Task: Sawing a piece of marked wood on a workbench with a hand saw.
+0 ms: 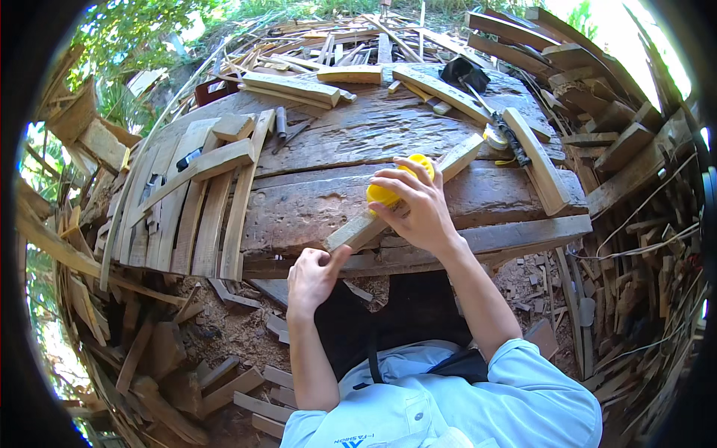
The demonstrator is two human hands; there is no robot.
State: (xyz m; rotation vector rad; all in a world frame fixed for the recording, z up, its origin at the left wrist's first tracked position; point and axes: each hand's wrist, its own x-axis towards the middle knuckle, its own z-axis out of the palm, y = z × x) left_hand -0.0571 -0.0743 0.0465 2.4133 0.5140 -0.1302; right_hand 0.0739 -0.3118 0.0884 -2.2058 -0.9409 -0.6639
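At the far left, beyond the surface [299, 201], one heap of rough offcuts [104, 145] rises beside its left edge. Along that left edge at least five planks [213, 231] lie side by side, their ends at the near edge. One slanting strip [175, 187] crosses them, with one small dark object [189, 159] beside it and one short block [234, 127] toward the far side. Just right of the planks is one grey metal cylinder [281, 122].

The left hand [312, 282] is at the near edge, fingers curled, its thumb at the near end of the one wooden bar [354, 229]; whether it grips anything, I cannot tell. The bar lies slantwise, from the middle of the near edge toward the far right corner. The right hand [420, 209] spreads over one yellow tool [382, 196] and holds it on the bar, covering the bar's middle.

Toward the far edge lie one short thick board [349, 74], one longer board [442, 91] and one black item [464, 73]. Near the bar's far end are one round clear-and-yellow object [494, 137] and one dark-handled tool [511, 140], beside one loose board [538, 164] near the right edge. Beyond that edge, one tall timber stack [625, 145] stands close.
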